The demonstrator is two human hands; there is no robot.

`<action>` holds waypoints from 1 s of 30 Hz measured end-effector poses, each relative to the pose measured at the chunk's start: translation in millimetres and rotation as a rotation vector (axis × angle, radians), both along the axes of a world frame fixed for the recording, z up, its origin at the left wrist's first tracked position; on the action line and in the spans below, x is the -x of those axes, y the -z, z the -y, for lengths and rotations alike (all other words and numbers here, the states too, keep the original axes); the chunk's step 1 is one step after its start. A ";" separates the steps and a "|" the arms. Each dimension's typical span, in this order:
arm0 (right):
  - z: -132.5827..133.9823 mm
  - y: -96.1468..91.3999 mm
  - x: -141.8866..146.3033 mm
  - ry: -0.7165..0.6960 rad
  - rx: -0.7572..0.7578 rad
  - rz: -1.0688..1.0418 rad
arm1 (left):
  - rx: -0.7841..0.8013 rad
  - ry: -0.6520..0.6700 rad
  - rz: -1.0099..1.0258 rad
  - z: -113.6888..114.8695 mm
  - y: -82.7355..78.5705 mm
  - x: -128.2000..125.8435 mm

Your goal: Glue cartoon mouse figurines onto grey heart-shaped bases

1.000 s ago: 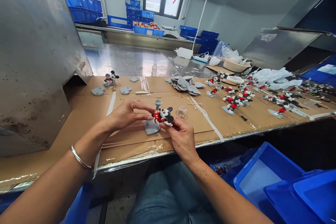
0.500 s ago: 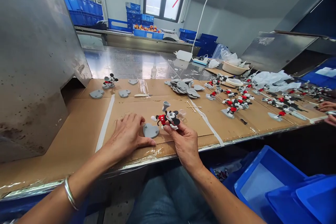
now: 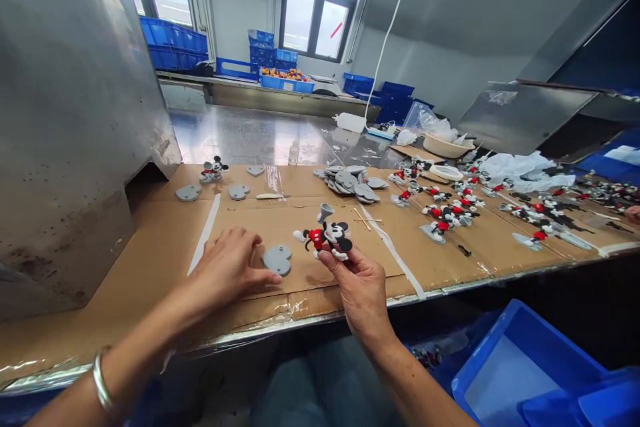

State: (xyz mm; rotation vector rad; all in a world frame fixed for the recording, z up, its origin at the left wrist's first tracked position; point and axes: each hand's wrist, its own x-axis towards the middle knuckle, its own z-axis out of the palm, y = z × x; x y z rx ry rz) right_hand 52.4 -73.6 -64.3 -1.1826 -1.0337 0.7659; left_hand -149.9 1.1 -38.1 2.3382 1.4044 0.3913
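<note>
My right hand (image 3: 356,285) holds a small mouse figurine (image 3: 327,236) with red shorts, black ears and a grey funnel-like part on top, lifted just above the cardboard-covered bench (image 3: 150,247). My left hand (image 3: 226,271) lies palm down on the cardboard, its fingertips against a grey heart-shaped base (image 3: 278,259) that lies flat to the left of the figurine.
A heap of grey bases (image 3: 353,179) and many finished figurines (image 3: 453,203) fill the bench's right half. One figurine (image 3: 213,169) with loose bases stands at the far left beside a steel housing (image 3: 65,113). Blue bins (image 3: 520,367) sit lower right. Another person's fingers (image 3: 633,213) show at the right edge.
My left hand let go of the figurine and dropped flat onto the cardboard beside the grey base. My right hand carried the figurine slightly to the right. The view shifted upward.
</note>
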 end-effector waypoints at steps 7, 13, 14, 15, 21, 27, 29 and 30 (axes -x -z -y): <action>-1.8 -1.7 2.3 -0.013 -0.014 -0.067 | -0.244 -0.295 -0.189 43.8 19.7 -45.6; -2.4 -2.6 1.3 -0.002 0.005 -0.125 | -0.176 -0.229 -0.133 36.3 17.0 -42.8; -2.2 -1.8 0.5 0.001 0.006 -0.134 | -0.150 -0.192 -0.113 33.9 15.4 -39.7; -1.9 -0.9 -0.3 -0.001 0.010 -0.141 | -0.118 -0.144 -0.093 31.0 13.3 -36.3; 3.0 2.5 -2.7 -0.093 0.044 -0.117 | 0.088 0.144 0.019 12.5 -6.0 -15.7; 2.5 5.1 -0.7 -0.221 0.106 -0.011 | 0.151 0.244 0.252 2.5 -12.6 15.7; -0.5 7.9 -0.2 -0.215 0.125 0.042 | 0.145 0.273 0.429 -4.8 -8.9 23.1; -2.4 9.3 0.1 -0.215 0.132 0.063 | 0.126 0.287 0.493 -8.5 -6.6 24.7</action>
